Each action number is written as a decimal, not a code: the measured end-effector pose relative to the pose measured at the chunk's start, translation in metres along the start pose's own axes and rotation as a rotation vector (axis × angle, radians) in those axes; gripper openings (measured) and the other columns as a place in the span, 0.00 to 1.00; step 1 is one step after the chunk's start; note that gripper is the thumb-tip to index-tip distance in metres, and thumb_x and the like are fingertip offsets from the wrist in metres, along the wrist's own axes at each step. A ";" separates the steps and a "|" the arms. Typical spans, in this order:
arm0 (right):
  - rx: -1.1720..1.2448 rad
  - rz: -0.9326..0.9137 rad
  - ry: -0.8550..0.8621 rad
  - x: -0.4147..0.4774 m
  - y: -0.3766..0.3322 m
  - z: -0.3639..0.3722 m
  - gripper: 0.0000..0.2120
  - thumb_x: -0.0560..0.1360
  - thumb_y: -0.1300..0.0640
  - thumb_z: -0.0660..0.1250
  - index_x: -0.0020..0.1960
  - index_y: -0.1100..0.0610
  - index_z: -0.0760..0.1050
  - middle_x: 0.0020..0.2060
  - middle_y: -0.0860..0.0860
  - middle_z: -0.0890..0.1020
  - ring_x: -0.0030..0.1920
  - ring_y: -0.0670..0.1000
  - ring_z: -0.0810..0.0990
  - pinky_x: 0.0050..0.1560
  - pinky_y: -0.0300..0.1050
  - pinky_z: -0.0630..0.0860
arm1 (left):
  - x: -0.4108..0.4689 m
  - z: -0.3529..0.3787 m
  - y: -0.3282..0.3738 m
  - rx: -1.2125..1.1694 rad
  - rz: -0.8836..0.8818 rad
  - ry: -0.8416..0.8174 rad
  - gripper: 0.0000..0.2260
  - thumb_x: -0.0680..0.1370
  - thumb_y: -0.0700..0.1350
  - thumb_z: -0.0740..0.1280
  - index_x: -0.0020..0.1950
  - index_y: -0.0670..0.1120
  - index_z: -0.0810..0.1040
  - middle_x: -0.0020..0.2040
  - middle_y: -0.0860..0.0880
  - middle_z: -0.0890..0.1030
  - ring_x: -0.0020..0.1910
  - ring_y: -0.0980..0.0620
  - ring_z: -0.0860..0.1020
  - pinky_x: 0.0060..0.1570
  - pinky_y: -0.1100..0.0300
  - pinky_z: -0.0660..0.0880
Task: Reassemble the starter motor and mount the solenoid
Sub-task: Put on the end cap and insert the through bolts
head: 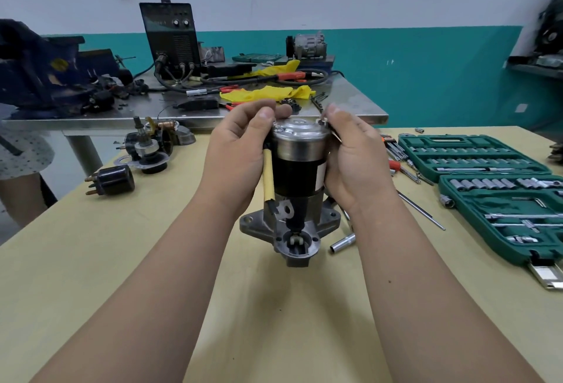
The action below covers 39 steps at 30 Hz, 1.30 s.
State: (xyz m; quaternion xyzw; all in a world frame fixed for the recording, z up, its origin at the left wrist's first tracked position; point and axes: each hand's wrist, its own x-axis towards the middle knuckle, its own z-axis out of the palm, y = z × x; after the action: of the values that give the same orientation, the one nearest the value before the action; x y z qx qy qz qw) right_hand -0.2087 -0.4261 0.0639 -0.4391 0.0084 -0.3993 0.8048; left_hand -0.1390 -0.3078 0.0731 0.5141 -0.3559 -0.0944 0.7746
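The starter motor (pixel 297 175) stands upright on the yellow table (pixel 122 260), black body, silver end cap on top, grey mounting flange at the bottom. A yellow-sleeved lead with a metal lug (pixel 268 177) hangs down its left side. My left hand (pixel 240 151) grips the motor's left side, thumb and forefinger at a bolt head on the cap. My right hand (pixel 350 157) holds the right side, fingertips pinching the other bolt head on the cap. The black solenoid (pixel 114 181) lies on its side at the table's left edge.
A second, dismantled starter (pixel 152 148) sits behind the solenoid. A loose socket (pixel 342 243) and a long rod (pixel 422 210) lie right of the motor. Two open green socket cases (pixel 475 154) fill the right. A steel bench (pixel 350 99) with a welder and a vise stands behind.
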 end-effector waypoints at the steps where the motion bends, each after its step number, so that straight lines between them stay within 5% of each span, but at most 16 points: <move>1: 0.006 0.005 0.003 0.000 -0.001 -0.001 0.06 0.71 0.60 0.68 0.36 0.57 0.81 0.35 0.53 0.81 0.41 0.53 0.81 0.48 0.53 0.80 | 0.000 -0.001 0.000 -0.016 0.008 -0.013 0.03 0.80 0.40 0.64 0.50 0.44 0.77 0.51 0.47 0.86 0.54 0.50 0.83 0.56 0.53 0.79; 4: -0.057 -0.015 0.016 0.001 -0.002 -0.001 0.08 0.72 0.63 0.66 0.35 0.57 0.81 0.35 0.53 0.82 0.40 0.53 0.81 0.46 0.50 0.80 | -0.001 -0.006 0.001 0.003 0.031 -0.056 0.03 0.77 0.43 0.68 0.45 0.44 0.79 0.52 0.47 0.85 0.55 0.48 0.82 0.54 0.53 0.79; 9: -0.026 -0.012 0.061 0.000 -0.002 0.001 0.07 0.75 0.65 0.66 0.39 0.60 0.76 0.34 0.53 0.81 0.38 0.52 0.80 0.46 0.51 0.79 | 0.001 -0.006 0.005 0.131 0.036 -0.055 0.12 0.82 0.41 0.61 0.46 0.47 0.82 0.53 0.51 0.85 0.54 0.53 0.82 0.51 0.59 0.79; 14: -0.031 -0.021 0.070 0.001 -0.002 -0.004 0.13 0.76 0.65 0.63 0.36 0.58 0.82 0.36 0.53 0.82 0.43 0.54 0.80 0.46 0.50 0.79 | -0.002 -0.003 0.003 0.108 0.036 -0.049 0.04 0.80 0.40 0.65 0.49 0.44 0.80 0.53 0.50 0.85 0.54 0.53 0.83 0.50 0.61 0.79; 19: -0.004 -0.048 0.056 -0.001 0.000 -0.004 0.08 0.74 0.63 0.67 0.37 0.58 0.79 0.34 0.52 0.82 0.38 0.51 0.81 0.44 0.49 0.80 | -0.001 -0.001 0.006 0.172 0.019 -0.056 0.12 0.83 0.39 0.59 0.48 0.46 0.82 0.52 0.54 0.85 0.55 0.56 0.82 0.54 0.61 0.78; 23: 0.034 -0.040 0.073 0.000 0.001 -0.005 0.12 0.74 0.63 0.64 0.34 0.57 0.82 0.34 0.53 0.82 0.40 0.52 0.80 0.45 0.49 0.80 | -0.003 0.000 0.006 0.162 0.010 -0.046 0.06 0.82 0.41 0.62 0.50 0.44 0.79 0.52 0.53 0.85 0.53 0.57 0.82 0.51 0.63 0.79; 29: -0.031 -0.015 0.064 -0.003 0.002 -0.002 0.08 0.75 0.64 0.67 0.37 0.57 0.78 0.34 0.53 0.81 0.38 0.50 0.80 0.44 0.49 0.80 | 0.000 -0.002 0.009 0.210 -0.028 0.007 0.13 0.83 0.43 0.58 0.47 0.48 0.82 0.52 0.53 0.85 0.54 0.55 0.82 0.59 0.53 0.77; 33: -0.063 -0.010 0.042 -0.005 0.001 0.000 0.11 0.76 0.65 0.63 0.39 0.56 0.81 0.36 0.52 0.83 0.40 0.49 0.81 0.49 0.50 0.79 | -0.003 -0.004 0.008 0.153 -0.012 0.005 0.05 0.81 0.43 0.64 0.47 0.47 0.78 0.52 0.52 0.85 0.54 0.53 0.82 0.56 0.53 0.78; 39: -0.067 0.009 0.096 -0.002 -0.002 -0.002 0.12 0.74 0.67 0.66 0.35 0.55 0.79 0.33 0.51 0.82 0.36 0.49 0.82 0.42 0.50 0.81 | -0.002 -0.008 0.016 0.191 -0.032 -0.069 0.17 0.82 0.41 0.62 0.39 0.55 0.85 0.54 0.50 0.85 0.56 0.49 0.81 0.60 0.46 0.77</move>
State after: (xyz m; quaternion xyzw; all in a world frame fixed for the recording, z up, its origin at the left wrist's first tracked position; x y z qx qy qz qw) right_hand -0.2119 -0.4271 0.0638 -0.4462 0.0622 -0.4159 0.7900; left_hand -0.1388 -0.2939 0.0838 0.5877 -0.3813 -0.0903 0.7079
